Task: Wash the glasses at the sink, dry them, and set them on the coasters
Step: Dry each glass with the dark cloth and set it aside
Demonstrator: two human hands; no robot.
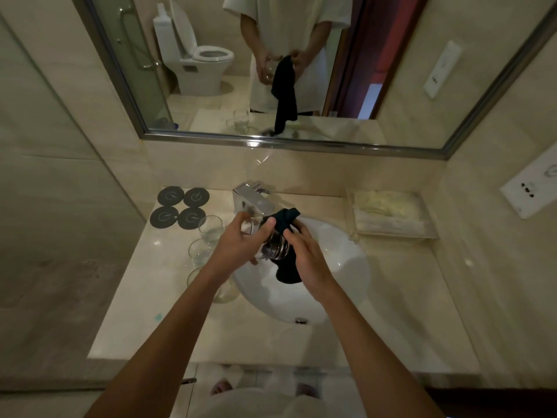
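Over the white sink basin [340,267] my left hand [238,245] grips a clear glass [275,247] tilted on its side. My right hand [304,254] holds a dark cloth [286,221] that is stuffed into the glass and hangs down below it. Three more clear glasses stand in a row on the counter left of the basin: one [211,227] nearest the coasters, one [199,251] in the middle, and one [226,292] partly hidden under my left forearm. Several round dark coasters [177,208] lie at the back left of the counter, bare.
A chrome tap [251,199] stands behind the basin. A folded pale towel on a tray [388,214] sits at the back right. A mirror [271,70] covers the wall above. A wall socket plate [530,188] is at the right. The beige counter [168,315] ends at its front edge.
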